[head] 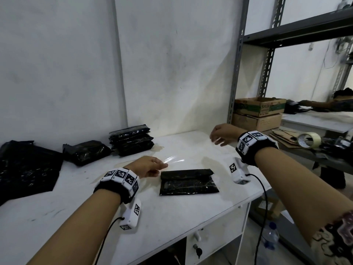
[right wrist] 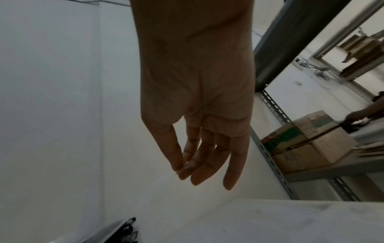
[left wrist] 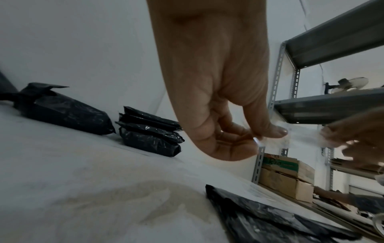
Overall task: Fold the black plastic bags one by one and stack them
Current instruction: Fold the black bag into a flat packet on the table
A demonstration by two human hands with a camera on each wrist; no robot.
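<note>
Right hand (right wrist: 195, 102) hangs above the white table (right wrist: 270, 220), thumb tip meeting a fingertip. Cardboard boxes (right wrist: 307, 141) sit on the metal shelf (right wrist: 332, 171).

The scene is seen from the head camera high above, angled forward and down across the white table (head: 172, 217) toward the wall, with both forearms in frame. From the left wrist, the table (left wrist: 62, 180) is viewed low and close, past the left hand (left wrist: 216, 102), toward the stack of folded bags (left wrist: 149, 134) and the metal shelving (left wrist: 332, 106). The right wrist view is aimed along the right hand (right wrist: 197, 106) at the wall. The shelving (right wrist: 270, 105) and cardboard boxes (head: 257, 113) are shared by all three views.
</note>
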